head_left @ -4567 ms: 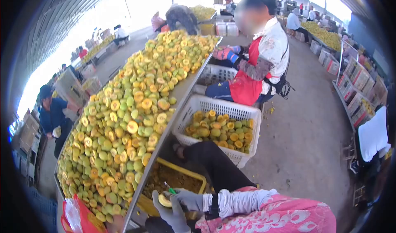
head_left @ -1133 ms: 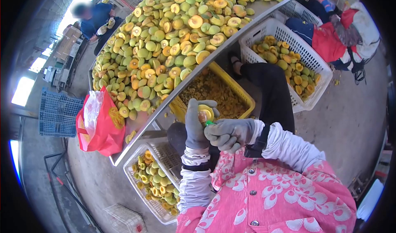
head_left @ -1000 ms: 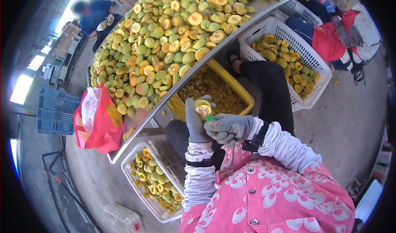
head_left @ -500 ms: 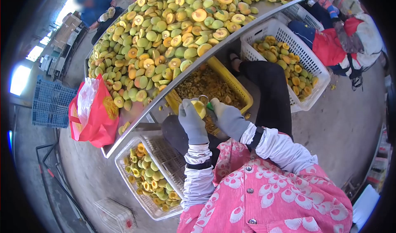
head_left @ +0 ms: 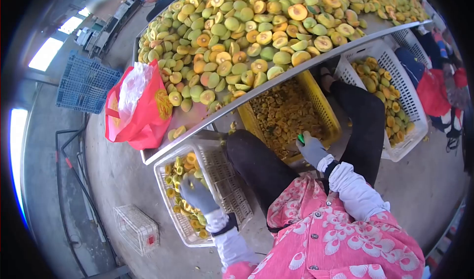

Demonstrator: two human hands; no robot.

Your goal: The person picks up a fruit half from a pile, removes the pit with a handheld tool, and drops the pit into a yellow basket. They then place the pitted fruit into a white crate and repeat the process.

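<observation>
Grey-gloved, the left hand (head_left: pixel 196 194) lies loosely spread on pitted halves in the part-filled white crate (head_left: pixel 171 156), the right hand (head_left: pixel 312 149) grips a green tool (head_left: pixel 300 139) above the yellow crate (head_left: pixel 330 115), and the table (head_left: pixel 276 81) remains heaped with unpitted fruit (head_left: pixel 256 37).

- I can read no text, number or brand anywhere in my view.
- The red bag (head_left: pixel 140 112) hanging at the table's near left corner carries a yellow-gold printed emblem, but I can't make out any characters in it.
- The small wire crate (head_left: pixel 137 228) on the floor has a red patch on one end, too small for me to read.
</observation>
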